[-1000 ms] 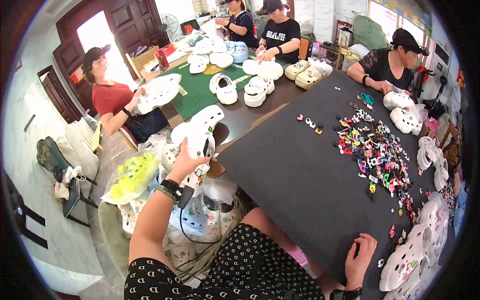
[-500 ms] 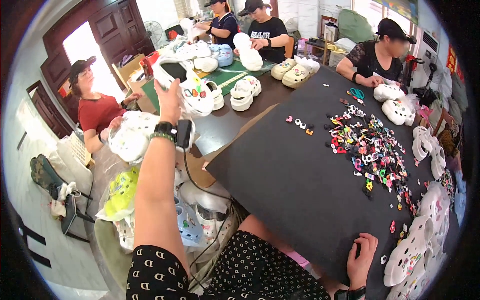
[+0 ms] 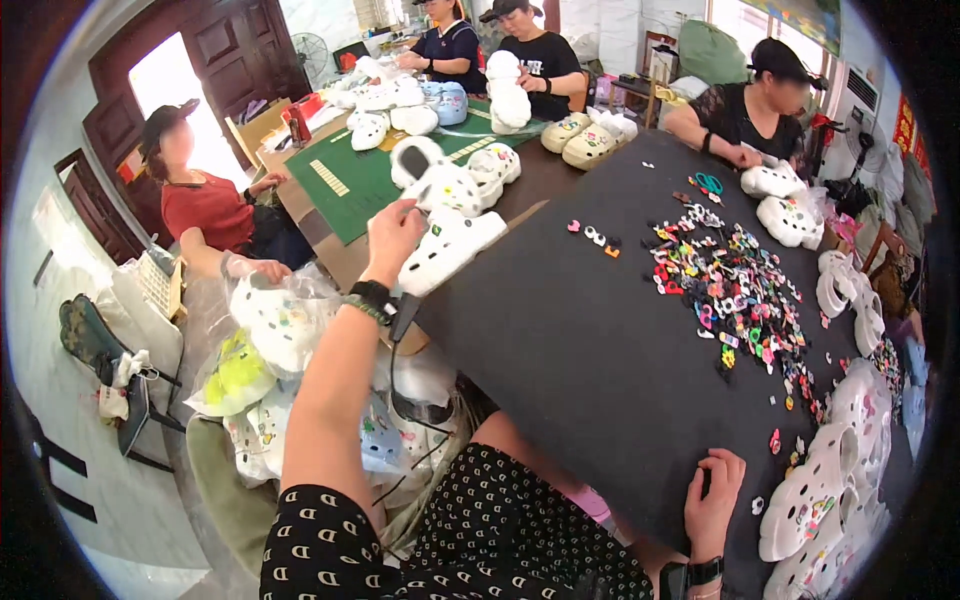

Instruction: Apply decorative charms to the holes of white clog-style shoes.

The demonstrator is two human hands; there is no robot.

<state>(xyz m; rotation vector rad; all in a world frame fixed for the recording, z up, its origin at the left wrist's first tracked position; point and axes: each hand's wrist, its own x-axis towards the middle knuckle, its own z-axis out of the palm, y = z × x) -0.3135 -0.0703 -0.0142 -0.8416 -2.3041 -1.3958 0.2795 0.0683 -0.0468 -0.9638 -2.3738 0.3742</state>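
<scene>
My left hand [image 3: 393, 240] reaches out to the table's left edge, its fingers closed on the side of a white clog [image 3: 452, 254] with small colourful charms. Just beyond it stand more white clogs, one with its dark opening [image 3: 418, 160] toward me and another [image 3: 493, 172] to its right. My right hand [image 3: 716, 492] rests on the black table mat [image 3: 580, 350], fingers loosely bent, thumb apart, holding nothing. Farther right of centre on the mat lies a heap of colourful shoe charms [image 3: 735, 290].
White clogs [image 3: 815, 500] line the mat's right edge. Bagged clogs [image 3: 285, 320] are piled low left, beside a seated person's hand [image 3: 262, 270]. A green mat [image 3: 345, 195] and beige clogs [image 3: 590, 143] are at the back. Several people sit around; a cable [image 3: 393, 375] hangs by my left wrist.
My left hand has moved right and down, bringing the held white clog down to the table edge. The bagged clogs at left shifted lower. My right hand stays on the mat.
</scene>
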